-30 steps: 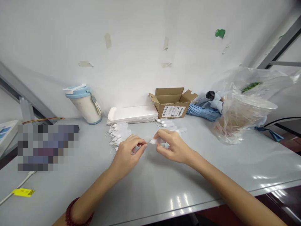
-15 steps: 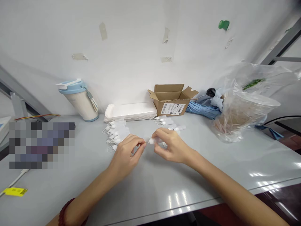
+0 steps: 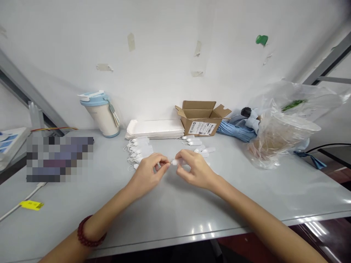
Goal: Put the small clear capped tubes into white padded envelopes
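Note:
Over the middle of the grey table [image 3: 170, 212] my left hand [image 3: 148, 173] and my right hand [image 3: 193, 170] meet, fingertips pinched together. Between them is a small white plastic piece [image 3: 174, 162], gripped mainly by my right hand. What my left fingers pinch at its tip is too small to name. A cluster of similar small white pieces with loops [image 3: 138, 151] lies just behind my left hand. A few more white pieces [image 3: 199, 146] lie behind my right hand.
Along the back wall stand a blue-lidded cream tumbler [image 3: 102, 114], a stack of white trays [image 3: 155, 128] and an open cardboard box [image 3: 201, 117]. A blue folded umbrella [image 3: 237, 129] and a bulky clear plastic bag [image 3: 282, 128] sit at right. A cable with a yellow tag [image 3: 31, 205] lies left.
The hands have drawn slightly closer together, so the gap around the white piece has closed. The view has shifted a little; nothing else on the table has moved.

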`<state>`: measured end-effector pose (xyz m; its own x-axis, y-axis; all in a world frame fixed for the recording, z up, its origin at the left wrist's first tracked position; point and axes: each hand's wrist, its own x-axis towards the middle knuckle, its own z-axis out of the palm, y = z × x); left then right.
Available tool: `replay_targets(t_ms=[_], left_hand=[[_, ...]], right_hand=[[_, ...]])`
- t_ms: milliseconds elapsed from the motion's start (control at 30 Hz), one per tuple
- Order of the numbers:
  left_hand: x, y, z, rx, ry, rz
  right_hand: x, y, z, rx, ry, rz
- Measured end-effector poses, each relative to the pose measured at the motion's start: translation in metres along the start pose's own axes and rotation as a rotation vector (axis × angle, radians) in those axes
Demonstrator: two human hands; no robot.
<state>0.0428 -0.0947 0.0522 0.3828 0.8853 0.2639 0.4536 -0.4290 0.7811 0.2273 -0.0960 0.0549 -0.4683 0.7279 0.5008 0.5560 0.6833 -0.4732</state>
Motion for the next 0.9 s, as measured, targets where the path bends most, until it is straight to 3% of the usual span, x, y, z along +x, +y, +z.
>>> replay_targets(t_ms=[133,300,533,733,900], left_hand=[[0.009,-0.003,-0.013,-0.274,-0.042,-0.207],[0.011,-0.006,-0.03,-0.297,-0.185,-0.375],[0.009,0.003,-0.023,-0.299,-0.153,-0.293],[0.007,0.006,-0.017,-0.381,-0.051,-0.265],[0.004,0.008,-0.013,-0.41,-0.054,-0.266]], right_hand=[[0.003,0.0,-0.002,0.049,0.024,0.003],[0.005,0.003,-0.004,0.063,0.071,0.029],[0.004,0.003,0.001,0.076,0.035,0.031],[0.002,-0.006,0.003,0.069,0.102,0.01],[0.0,-0.008,0.002,0.096,0.113,0.003]])
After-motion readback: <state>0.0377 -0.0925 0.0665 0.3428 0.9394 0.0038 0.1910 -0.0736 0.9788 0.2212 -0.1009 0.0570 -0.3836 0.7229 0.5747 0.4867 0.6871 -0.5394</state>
